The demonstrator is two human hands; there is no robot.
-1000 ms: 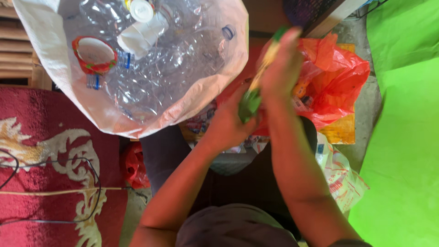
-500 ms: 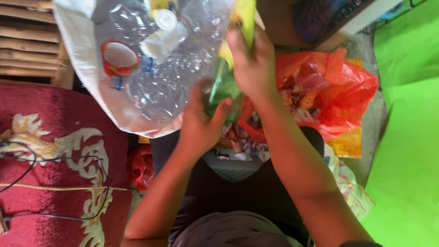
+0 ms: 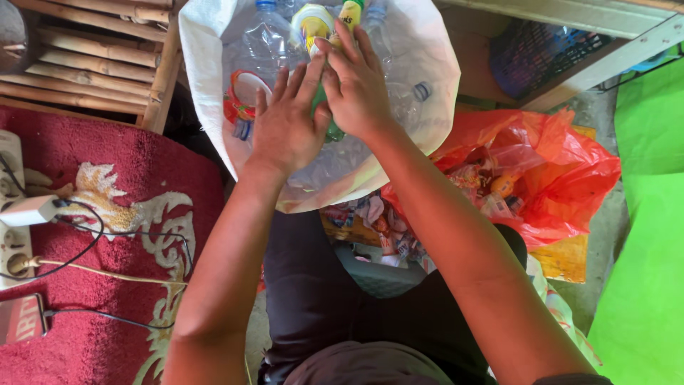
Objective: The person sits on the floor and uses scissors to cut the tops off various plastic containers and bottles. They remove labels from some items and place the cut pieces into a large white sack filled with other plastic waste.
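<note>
Your one head camera looks steeply down, close over your lap, facing the white sack (image 3: 427, 107) at 12 o'clock; the red rug (image 3: 92, 235) lies at 9 o'clock.

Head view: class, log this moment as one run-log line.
left hand: on green bottle | right hand: on green bottle | over: white sack | beside: orange bag

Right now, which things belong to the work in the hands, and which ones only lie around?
In the work:
left hand
right hand
green and yellow bottle, pressed between both hands
white sack of clear plastic bottles

Lying about:
orange plastic bag of wrappers
red carpet
power strip
bamboo rack
</note>
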